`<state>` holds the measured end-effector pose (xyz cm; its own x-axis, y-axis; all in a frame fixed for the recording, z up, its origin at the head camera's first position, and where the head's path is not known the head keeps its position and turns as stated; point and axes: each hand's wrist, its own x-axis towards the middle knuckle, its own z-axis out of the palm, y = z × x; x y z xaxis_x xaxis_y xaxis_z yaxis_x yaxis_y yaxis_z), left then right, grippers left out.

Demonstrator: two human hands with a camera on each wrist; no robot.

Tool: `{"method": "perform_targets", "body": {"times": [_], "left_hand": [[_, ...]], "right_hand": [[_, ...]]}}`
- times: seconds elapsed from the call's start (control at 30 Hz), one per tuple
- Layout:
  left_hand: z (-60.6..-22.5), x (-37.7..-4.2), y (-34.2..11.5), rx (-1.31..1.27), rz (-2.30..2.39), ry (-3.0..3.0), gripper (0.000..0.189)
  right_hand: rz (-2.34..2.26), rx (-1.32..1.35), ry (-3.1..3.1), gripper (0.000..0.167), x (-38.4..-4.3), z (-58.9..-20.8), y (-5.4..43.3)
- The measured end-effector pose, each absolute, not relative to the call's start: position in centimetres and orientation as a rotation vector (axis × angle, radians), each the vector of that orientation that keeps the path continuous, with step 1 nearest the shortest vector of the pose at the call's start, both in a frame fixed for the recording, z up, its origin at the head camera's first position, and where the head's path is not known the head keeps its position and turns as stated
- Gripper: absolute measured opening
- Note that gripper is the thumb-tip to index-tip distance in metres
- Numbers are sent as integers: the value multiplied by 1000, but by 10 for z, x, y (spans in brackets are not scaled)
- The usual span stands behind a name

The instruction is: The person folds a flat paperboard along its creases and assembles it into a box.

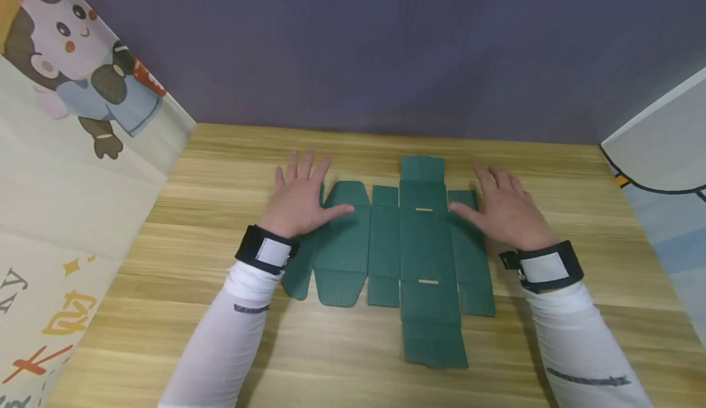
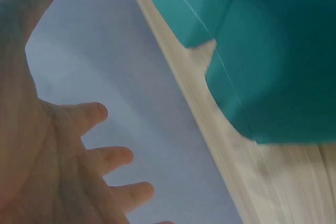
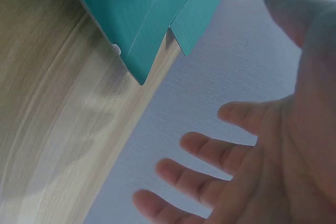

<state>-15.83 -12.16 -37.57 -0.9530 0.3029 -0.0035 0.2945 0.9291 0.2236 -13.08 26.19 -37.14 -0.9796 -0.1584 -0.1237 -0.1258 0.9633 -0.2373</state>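
Currently, the left-hand grip (image 1: 296,206) and right-hand grip (image 1: 508,212), both spread, overlap opposite sides of the green cardboard (image 1: 383,242); its longest strip (image 1: 428,255) points toward the far edge of the tabletop (image 1: 342,359).

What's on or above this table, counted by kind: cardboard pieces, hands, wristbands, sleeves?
Cardboard: 1
Hands: 2
Wristbands: 2
Sleeves: 2
Total: 7
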Motion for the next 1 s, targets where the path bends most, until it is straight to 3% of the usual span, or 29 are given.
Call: {"method": "perform_targets", "body": {"times": [0.5, 1.0], "left_hand": [[-386, -151, -82, 749, 319, 2986, 91], [-398, -143, -70, 781, 253, 2932, 82]], "right_hand": [[-367, -98, 2805, 103, -126, -373, 272], [-406, -61, 2647, 68, -122, -373, 272]]}}
